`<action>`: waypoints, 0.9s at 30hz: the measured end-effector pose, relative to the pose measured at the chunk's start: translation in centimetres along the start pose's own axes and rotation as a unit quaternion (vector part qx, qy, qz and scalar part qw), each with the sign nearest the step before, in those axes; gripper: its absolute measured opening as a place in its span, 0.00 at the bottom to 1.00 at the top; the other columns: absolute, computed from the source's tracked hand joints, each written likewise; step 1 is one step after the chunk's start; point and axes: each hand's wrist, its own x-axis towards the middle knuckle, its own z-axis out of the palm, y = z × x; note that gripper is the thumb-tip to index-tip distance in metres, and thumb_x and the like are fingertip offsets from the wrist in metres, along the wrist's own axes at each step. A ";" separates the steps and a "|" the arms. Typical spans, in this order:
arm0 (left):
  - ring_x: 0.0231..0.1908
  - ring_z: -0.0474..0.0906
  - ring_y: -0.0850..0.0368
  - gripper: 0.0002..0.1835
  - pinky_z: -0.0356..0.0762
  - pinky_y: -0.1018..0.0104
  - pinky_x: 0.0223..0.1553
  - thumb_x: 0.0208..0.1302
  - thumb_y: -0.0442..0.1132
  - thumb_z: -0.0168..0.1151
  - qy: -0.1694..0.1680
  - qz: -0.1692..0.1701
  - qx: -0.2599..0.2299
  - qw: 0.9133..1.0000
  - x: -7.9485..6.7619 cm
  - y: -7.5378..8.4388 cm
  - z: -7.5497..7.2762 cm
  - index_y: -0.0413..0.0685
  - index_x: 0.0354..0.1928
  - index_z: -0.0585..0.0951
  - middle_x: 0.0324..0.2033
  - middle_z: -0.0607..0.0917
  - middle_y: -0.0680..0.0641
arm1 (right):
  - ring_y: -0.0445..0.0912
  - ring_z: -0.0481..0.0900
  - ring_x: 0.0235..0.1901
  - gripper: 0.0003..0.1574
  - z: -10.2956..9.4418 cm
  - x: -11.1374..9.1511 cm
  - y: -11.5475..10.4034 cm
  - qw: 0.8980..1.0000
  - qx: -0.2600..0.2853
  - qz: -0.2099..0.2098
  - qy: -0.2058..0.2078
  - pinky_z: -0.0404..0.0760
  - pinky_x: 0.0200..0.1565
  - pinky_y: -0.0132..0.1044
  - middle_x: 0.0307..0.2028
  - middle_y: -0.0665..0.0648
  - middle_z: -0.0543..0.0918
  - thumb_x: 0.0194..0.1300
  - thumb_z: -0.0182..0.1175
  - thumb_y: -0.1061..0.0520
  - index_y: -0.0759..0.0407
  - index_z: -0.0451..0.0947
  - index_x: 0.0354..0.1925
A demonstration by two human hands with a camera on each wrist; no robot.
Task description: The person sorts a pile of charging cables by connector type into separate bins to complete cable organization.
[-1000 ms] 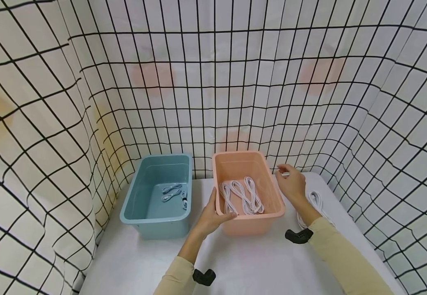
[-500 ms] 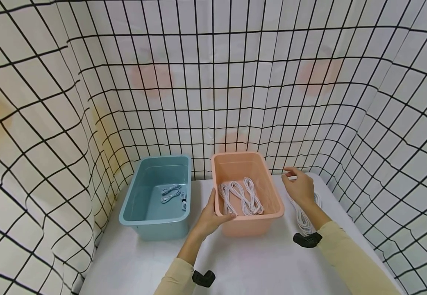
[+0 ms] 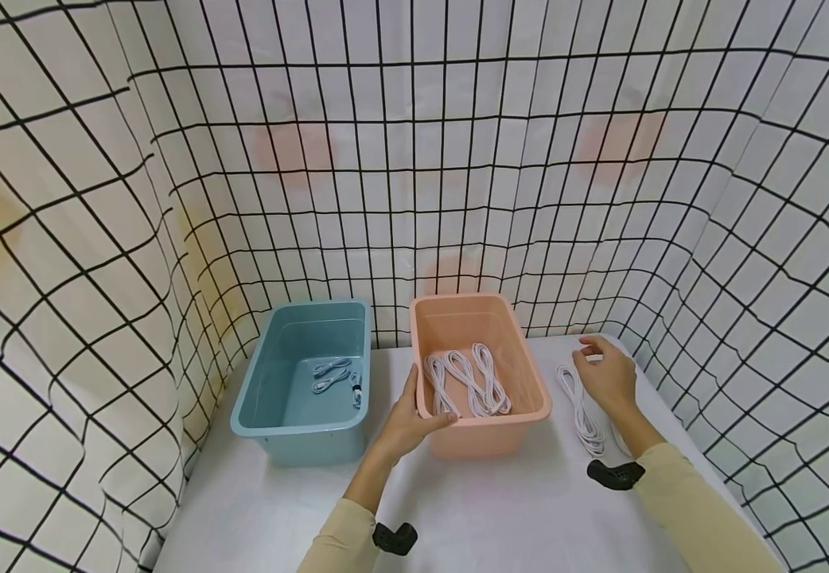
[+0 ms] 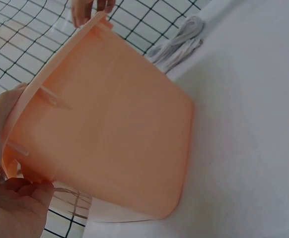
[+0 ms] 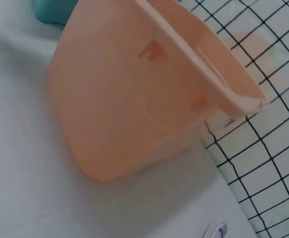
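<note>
A peach plastic bin (image 3: pixel 482 440) stands mid-table with several coiled white cables (image 3: pixel 489 378) inside. My left hand (image 3: pixel 403 426) grips its near left corner, thumb over the rim; the left wrist view shows the fingers (image 4: pixel 37 191) against the outer wall. To the right, my right hand (image 3: pixel 608 374) hovers with loosely bent fingers and nothing visible in them. A bundled white cable (image 3: pixel 581 414) lies on the table just left of that hand. Another white cable (image 3: pixel 620 440) is partly hidden under the right forearm.
Left of the peach bin stands a blue bin (image 3: pixel 307 446) holding a few small light-blue cables (image 3: pixel 332 374). Black wire grid (image 3: pixel 414 183) walls enclose the white table (image 3: pixel 486 509) at the back and both sides.
My right hand has moved right, away from the peach bin's edge, uncovering the bundled white cable beside it. My left hand and both bins have stayed put.
</note>
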 end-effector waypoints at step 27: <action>0.71 0.67 0.44 0.66 0.71 0.48 0.65 0.57 0.43 0.81 0.002 -0.008 0.008 1.000 -0.1 0.2 0.1 0.57 0.84 0.40 0.80 0.55 0.47 | 0.65 0.80 0.45 0.25 1.3 -4.5 9.2 0.985 -0.088 0.095 -0.114 0.75 0.41 0.57 0.45 0.67 0.84 0.71 0.60 0.51 0.68 0.79 0.57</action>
